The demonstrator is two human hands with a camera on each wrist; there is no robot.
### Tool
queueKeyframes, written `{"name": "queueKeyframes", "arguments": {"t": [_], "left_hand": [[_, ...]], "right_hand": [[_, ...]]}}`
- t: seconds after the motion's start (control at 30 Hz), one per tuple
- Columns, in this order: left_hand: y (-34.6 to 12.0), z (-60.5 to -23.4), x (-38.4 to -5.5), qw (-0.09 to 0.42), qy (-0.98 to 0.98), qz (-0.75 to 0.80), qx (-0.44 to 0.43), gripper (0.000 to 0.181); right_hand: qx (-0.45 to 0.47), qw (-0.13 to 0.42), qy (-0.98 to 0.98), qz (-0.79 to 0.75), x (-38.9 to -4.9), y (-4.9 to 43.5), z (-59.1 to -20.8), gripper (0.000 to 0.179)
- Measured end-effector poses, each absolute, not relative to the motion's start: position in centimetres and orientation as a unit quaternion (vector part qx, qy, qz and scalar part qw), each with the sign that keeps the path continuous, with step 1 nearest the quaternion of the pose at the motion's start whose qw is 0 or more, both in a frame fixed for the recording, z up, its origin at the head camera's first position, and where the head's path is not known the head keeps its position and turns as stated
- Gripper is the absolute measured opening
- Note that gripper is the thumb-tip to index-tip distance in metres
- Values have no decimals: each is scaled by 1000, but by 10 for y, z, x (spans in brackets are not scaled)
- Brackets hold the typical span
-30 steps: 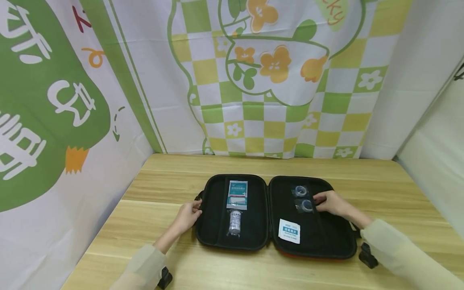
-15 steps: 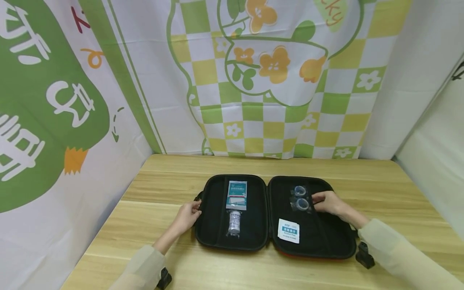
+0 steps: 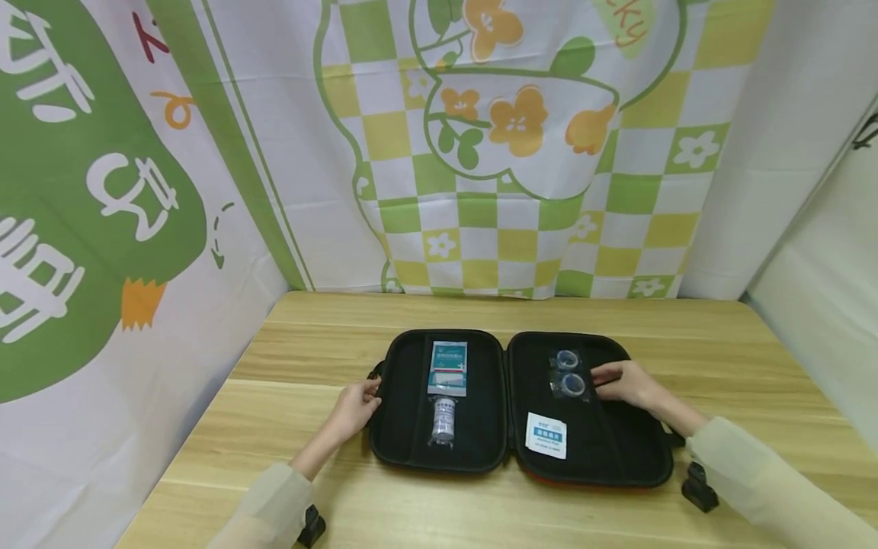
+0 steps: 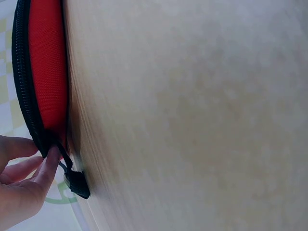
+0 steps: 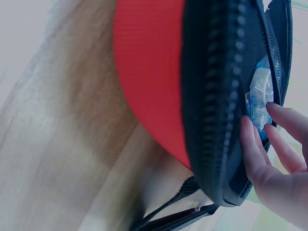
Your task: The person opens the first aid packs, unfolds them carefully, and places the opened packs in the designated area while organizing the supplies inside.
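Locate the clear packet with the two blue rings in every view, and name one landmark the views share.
Head: packet with the blue rings lies in the open case's right half, upper left, at the right hand's fingertips.
Left wrist: not in it.
Right wrist: at the right edge, inside the case, just above the fingertips.
Shared landmark: the case's black zipper rim.
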State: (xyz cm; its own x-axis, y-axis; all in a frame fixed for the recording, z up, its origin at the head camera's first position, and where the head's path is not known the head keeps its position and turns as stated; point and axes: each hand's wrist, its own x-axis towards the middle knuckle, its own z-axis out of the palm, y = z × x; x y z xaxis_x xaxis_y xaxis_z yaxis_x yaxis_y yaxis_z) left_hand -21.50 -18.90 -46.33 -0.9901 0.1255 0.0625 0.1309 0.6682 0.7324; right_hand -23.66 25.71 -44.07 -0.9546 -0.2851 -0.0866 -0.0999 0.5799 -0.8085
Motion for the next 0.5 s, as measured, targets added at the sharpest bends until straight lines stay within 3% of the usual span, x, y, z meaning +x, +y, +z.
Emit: {"name": "queueKeyframes", "arguments": {"t": [0.2, 0.5], "left_hand": [[-189, -463, -215, 7, -912, -404, -72, 34], [-189, -463, -214, 5, -911, -405, -74, 33]], "right_hand": [[-131, 81, 887, -436, -234, 258, -435, 36], [-167, 0, 919, -358, -225, 253, -426, 28]]}}
